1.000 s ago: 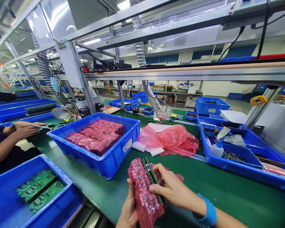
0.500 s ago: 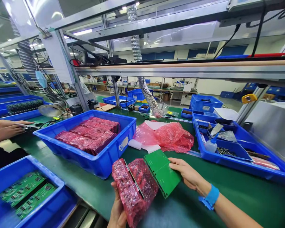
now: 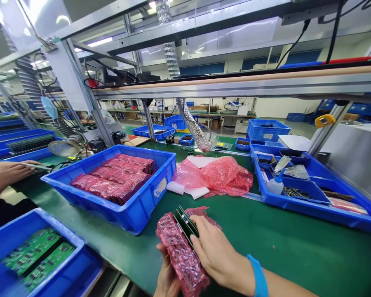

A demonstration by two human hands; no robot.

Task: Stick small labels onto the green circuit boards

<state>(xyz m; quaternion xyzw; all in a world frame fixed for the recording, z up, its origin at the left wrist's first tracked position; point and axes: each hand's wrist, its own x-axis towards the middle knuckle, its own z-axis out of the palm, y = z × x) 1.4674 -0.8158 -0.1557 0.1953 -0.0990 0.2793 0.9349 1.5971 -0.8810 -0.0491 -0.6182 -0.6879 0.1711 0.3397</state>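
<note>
Low in the middle of the head view, my left hand (image 3: 166,270) is closed around a pink bubble-wrap bundle (image 3: 179,251), fingers behind its lower left side. Green circuit boards (image 3: 184,226) stand on edge against the wrapped part, with a loose flap of wrap (image 3: 204,212) behind them. My right hand (image 3: 218,251), with a blue wristband, grips the boards from the right and presses them to the bundle. Its fingertips are partly hidden by the boards. In a blue bin (image 3: 139,212) to the left lie several pink wrapped bundles (image 3: 117,175).
A crumpled pile of pink bubble wrap (image 3: 225,175) lies behind my hands on the green bench (image 3: 284,255). A blue tray (image 3: 297,210) at right holds small parts and a bottle (image 3: 275,185). Front left, another blue bin (image 3: 77,235) holds green boards. A co-worker's hand (image 3: 10,171) is at far left.
My right hand has brought the green circuit board left and turned it on edge against the bundle. My left hand still holds the bundle, slightly further right.
</note>
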